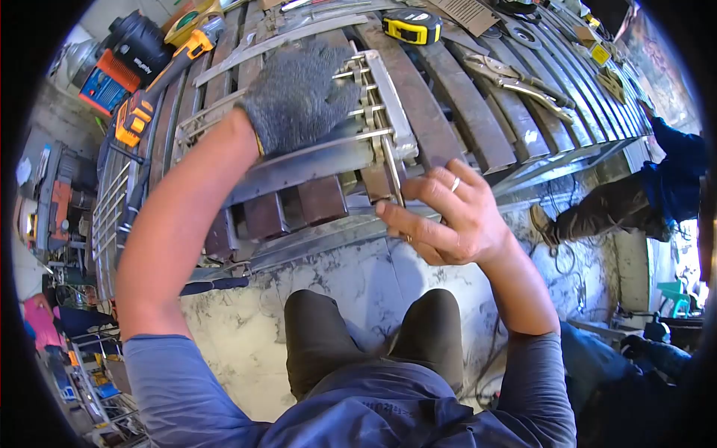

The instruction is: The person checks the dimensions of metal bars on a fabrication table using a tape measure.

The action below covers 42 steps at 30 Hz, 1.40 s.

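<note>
My left hand (302, 97), in a dark grey knit glove, lies over a welded metal frame (321, 158) with thin crossbars. Its fingers bend down around the bars, and the glove hides part of the frame. A slim metal rod (390, 166) runs along the frame's right end, across the tips of the crossbars. At the rod's near end, my bare right hand (452, 216), with a ring on one finger, pinches it between its fingertips. Beside the rod is a flat silver bar (392, 104).
The slatted metal bench (478, 123) carries a yellow-black tape measure (412, 27), locking pliers (523, 82) and an orange-yellow cordless tool (134, 118). A long flat metal strip (276, 45) lies behind the frame. Another person's leg (597, 205) is at the right, near cables on the floor.
</note>
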Each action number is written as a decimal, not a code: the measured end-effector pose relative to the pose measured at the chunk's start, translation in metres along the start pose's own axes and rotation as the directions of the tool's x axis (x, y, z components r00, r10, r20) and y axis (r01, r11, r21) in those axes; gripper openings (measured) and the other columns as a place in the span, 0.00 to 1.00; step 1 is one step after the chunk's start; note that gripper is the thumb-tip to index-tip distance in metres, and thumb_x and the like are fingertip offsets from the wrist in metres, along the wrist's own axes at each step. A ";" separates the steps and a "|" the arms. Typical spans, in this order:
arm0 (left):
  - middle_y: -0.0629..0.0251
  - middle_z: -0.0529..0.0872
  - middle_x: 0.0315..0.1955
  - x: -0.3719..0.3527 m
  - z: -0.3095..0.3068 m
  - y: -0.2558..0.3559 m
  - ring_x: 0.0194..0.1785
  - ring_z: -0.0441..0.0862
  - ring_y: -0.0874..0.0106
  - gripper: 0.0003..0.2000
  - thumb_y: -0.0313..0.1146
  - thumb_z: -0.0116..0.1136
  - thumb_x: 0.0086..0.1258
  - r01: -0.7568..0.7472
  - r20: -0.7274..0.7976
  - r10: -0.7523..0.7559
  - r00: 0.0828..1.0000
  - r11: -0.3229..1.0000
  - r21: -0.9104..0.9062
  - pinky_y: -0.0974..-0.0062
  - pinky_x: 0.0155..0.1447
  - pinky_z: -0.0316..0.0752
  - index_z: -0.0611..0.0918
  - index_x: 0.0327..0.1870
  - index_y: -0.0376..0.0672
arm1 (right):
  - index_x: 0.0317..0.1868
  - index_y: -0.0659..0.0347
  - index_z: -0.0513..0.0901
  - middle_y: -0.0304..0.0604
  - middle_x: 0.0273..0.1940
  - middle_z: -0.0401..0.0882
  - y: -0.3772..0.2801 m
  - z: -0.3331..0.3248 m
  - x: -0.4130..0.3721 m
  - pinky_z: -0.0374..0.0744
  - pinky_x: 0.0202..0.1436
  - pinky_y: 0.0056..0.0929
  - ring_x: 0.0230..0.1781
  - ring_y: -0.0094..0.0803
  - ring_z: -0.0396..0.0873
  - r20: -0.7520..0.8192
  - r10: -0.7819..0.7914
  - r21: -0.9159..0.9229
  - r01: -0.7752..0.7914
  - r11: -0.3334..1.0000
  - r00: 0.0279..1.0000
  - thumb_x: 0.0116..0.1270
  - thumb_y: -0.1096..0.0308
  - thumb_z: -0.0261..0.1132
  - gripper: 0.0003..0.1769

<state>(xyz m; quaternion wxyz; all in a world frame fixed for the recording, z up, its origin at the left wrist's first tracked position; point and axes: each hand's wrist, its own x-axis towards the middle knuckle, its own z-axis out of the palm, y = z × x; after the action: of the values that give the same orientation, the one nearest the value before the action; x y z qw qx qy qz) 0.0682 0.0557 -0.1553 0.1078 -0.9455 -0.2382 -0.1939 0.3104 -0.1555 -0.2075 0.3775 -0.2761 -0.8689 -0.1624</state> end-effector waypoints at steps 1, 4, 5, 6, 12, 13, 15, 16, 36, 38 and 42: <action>0.36 0.88 0.62 0.000 -0.002 0.004 0.68 0.85 0.39 0.27 0.43 0.67 0.80 -0.003 -0.010 0.003 1.000 1.000 0.003 0.47 0.74 0.79 0.85 0.73 0.37 | 0.61 0.54 0.94 0.42 0.46 0.87 0.000 0.005 -0.003 0.76 0.38 0.38 0.36 0.36 0.82 -0.026 -0.012 -0.047 0.010 0.999 1.000 0.59 0.64 0.80 0.27; 0.41 0.89 0.59 0.002 -0.001 0.008 0.67 0.85 0.41 0.22 0.41 0.65 0.80 -0.029 -0.043 0.035 0.998 0.989 0.148 0.47 0.75 0.78 0.86 0.67 0.37 | 0.59 0.61 0.93 0.44 0.46 0.87 -0.005 0.016 -0.008 0.79 0.39 0.39 0.35 0.39 0.83 -0.116 -0.042 -0.157 0.023 0.987 0.992 0.59 0.73 0.76 0.25; 0.42 0.89 0.58 0.002 -0.003 0.006 0.66 0.85 0.41 0.21 0.41 0.65 0.80 -0.044 -0.038 0.053 0.998 0.979 0.197 0.47 0.74 0.79 0.86 0.66 0.37 | 0.59 0.62 0.93 0.45 0.46 0.87 -0.006 0.023 -0.012 0.79 0.39 0.40 0.35 0.39 0.83 -0.166 -0.058 -0.186 0.027 0.982 0.984 0.58 0.74 0.76 0.25; 0.38 0.91 0.55 0.001 -0.008 0.016 0.64 0.89 0.42 0.18 0.41 0.63 0.80 -0.048 -0.092 0.071 0.993 0.972 0.229 0.46 0.71 0.84 0.90 0.61 0.39 | 0.58 0.63 0.92 0.45 0.46 0.87 -0.004 0.031 -0.015 0.80 0.39 0.40 0.35 0.40 0.84 -0.217 -0.077 -0.214 0.030 0.976 0.973 0.57 0.74 0.77 0.25; 0.53 0.91 0.54 -0.002 0.004 0.002 0.60 0.90 0.51 0.12 0.37 0.65 0.79 -0.119 -0.247 0.147 0.958 0.985 0.126 0.54 0.69 0.84 0.92 0.54 0.41 | 0.58 0.66 0.90 0.46 0.44 0.87 -0.006 0.053 -0.025 0.80 0.39 0.40 0.36 0.41 0.85 -0.387 -0.095 -0.282 -0.020 0.959 0.917 0.60 0.78 0.85 0.24; 0.53 0.92 0.54 -0.004 0.006 0.001 0.61 0.90 0.51 0.12 0.37 0.66 0.79 -0.105 -0.256 0.124 0.959 0.991 0.086 0.54 0.70 0.84 0.93 0.53 0.40 | 0.58 0.66 0.90 0.46 0.43 0.87 -0.007 0.055 -0.025 0.80 0.39 0.40 0.36 0.41 0.85 -0.405 -0.095 -0.290 -0.029 0.957 0.909 0.60 0.77 0.85 0.25; 0.56 0.92 0.51 -0.002 0.006 -0.001 0.59 0.90 0.57 0.11 0.34 0.67 0.78 -0.105 -0.278 0.109 0.954 0.994 0.029 0.59 0.68 0.85 0.94 0.53 0.40 | 0.58 0.67 0.90 0.45 0.43 0.87 -0.006 0.060 -0.025 0.80 0.39 0.40 0.36 0.41 0.85 -0.444 -0.093 -0.304 -0.052 0.951 0.891 0.59 0.77 0.85 0.25; 0.57 0.92 0.50 -0.004 0.006 0.000 0.58 0.90 0.58 0.11 0.34 0.67 0.78 -0.090 -0.280 0.080 0.957 0.996 -0.023 0.60 0.68 0.85 0.94 0.53 0.40 | 0.57 0.67 0.91 0.46 0.42 0.87 -0.006 0.064 -0.025 0.80 0.39 0.41 0.36 0.42 0.85 -0.468 -0.098 -0.314 -0.062 0.947 0.878 0.59 0.77 0.86 0.24; 0.52 0.91 0.70 0.002 -0.014 0.003 0.74 0.88 0.59 0.20 0.36 0.61 0.85 0.083 0.164 -0.075 0.984 0.996 -0.045 0.64 0.83 0.78 0.90 0.71 0.41 | 0.60 0.62 0.93 0.51 0.56 0.87 0.000 0.064 -0.045 0.85 0.54 0.41 0.54 0.47 0.86 -0.605 -0.013 -0.328 -0.234 0.915 0.796 0.58 0.72 0.87 0.27; 0.54 0.90 0.71 0.001 -0.011 -0.007 0.74 0.87 0.61 0.20 0.37 0.63 0.86 0.078 0.167 -0.075 0.983 0.997 -0.013 0.65 0.83 0.78 0.90 0.72 0.41 | 0.62 0.61 0.92 0.51 0.60 0.88 0.005 0.062 -0.049 0.83 0.62 0.45 0.58 0.50 0.85 -0.571 0.043 -0.319 -0.270 0.909 0.820 0.58 0.67 0.88 0.30; 0.49 0.91 0.72 0.001 -0.028 0.017 0.75 0.87 0.58 0.20 0.34 0.60 0.85 0.082 0.196 -0.069 0.978 0.995 -0.058 0.63 0.84 0.78 0.90 0.72 0.40 | 0.66 0.61 0.90 0.50 0.63 0.89 0.013 0.063 -0.061 0.78 0.74 0.53 0.63 0.53 0.84 -0.490 0.108 -0.337 -0.303 0.892 0.865 0.60 0.61 0.86 0.34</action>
<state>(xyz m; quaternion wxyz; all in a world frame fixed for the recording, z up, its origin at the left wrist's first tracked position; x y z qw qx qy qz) 0.0691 0.0329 -0.1313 0.0453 -0.9532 -0.2769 -0.1126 0.3168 -0.1355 -0.2940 0.5222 -0.3944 -0.6671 -0.3561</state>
